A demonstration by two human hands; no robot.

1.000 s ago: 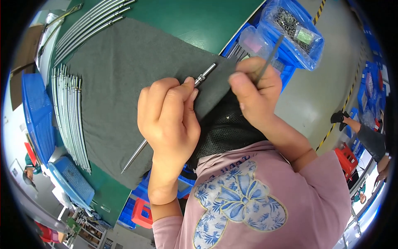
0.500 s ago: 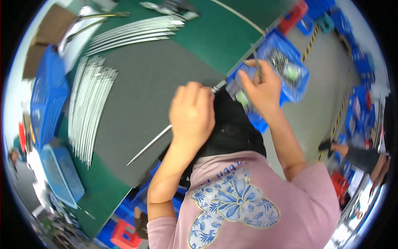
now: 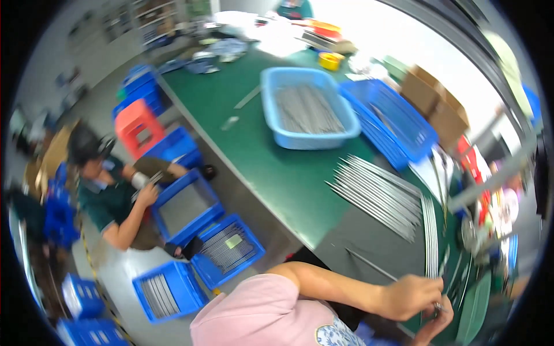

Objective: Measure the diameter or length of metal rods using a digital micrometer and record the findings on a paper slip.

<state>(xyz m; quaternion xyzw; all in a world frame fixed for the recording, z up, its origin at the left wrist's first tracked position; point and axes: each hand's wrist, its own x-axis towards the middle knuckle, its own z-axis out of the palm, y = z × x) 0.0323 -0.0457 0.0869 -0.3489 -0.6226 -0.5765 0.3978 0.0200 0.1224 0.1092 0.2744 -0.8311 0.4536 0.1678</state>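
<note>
My left hand (image 3: 411, 297) is closed round a thin metal rod (image 3: 370, 264), which slants up and left from the fist over the dark grey mat (image 3: 358, 230). Just below it, my right hand (image 3: 437, 324) has its fingers bent close against the left one. A small metal piece shows at those fingers, too blurred to name. Beyond the hands, several silvery rods (image 3: 378, 199) lie fanned out on the mat, and a narrower bundle of rods (image 3: 430, 236) lies to their right.
A light blue basin (image 3: 271, 109) of thin rods stands on the green table (image 3: 231, 130), beside stacked blue trays (image 3: 398, 118). A green tray (image 3: 476, 311) is right of my hands. Left of the table, a co-worker (image 3: 109, 196) sits among blue crates (image 3: 167, 291).
The view has swung left, bringing the co-worker and crates into sight. My right hand, earlier apart near the blue bins with a thin metal bar, is now close against my left hand.
</note>
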